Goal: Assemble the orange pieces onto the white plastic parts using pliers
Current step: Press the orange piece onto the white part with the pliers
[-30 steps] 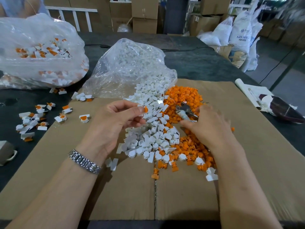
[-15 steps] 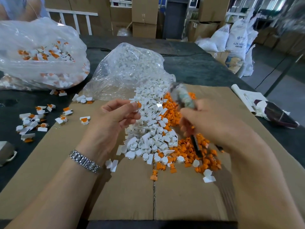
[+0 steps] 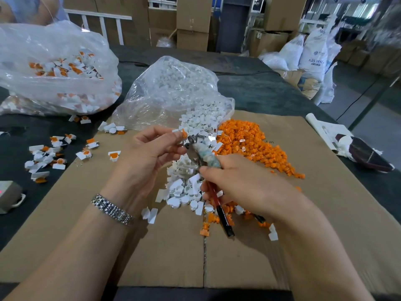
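Observation:
My left hand (image 3: 149,153) pinches a small white plastic part with an orange piece (image 3: 184,134) on it, held above the pile. My right hand (image 3: 245,183) grips the pliers (image 3: 202,156) by their red and black handles. The taped jaws point up and left, right beside the pinched part. Below my hands lies a heap of loose white parts (image 3: 184,185), and a heap of orange pieces (image 3: 249,146) spreads to the right on the cardboard sheet (image 3: 325,213).
A clear bag of white parts (image 3: 173,92) lies open behind the heaps. A second bag (image 3: 54,70) at far left holds assembled pieces. Several finished pieces (image 3: 47,155) are scattered on the dark table at left. A folded item (image 3: 360,151) lies at right.
My right hand lifted the pliers off the orange heap, swung them up, then brought the jaws down beside the part in my left hand. My left hand barely moved.

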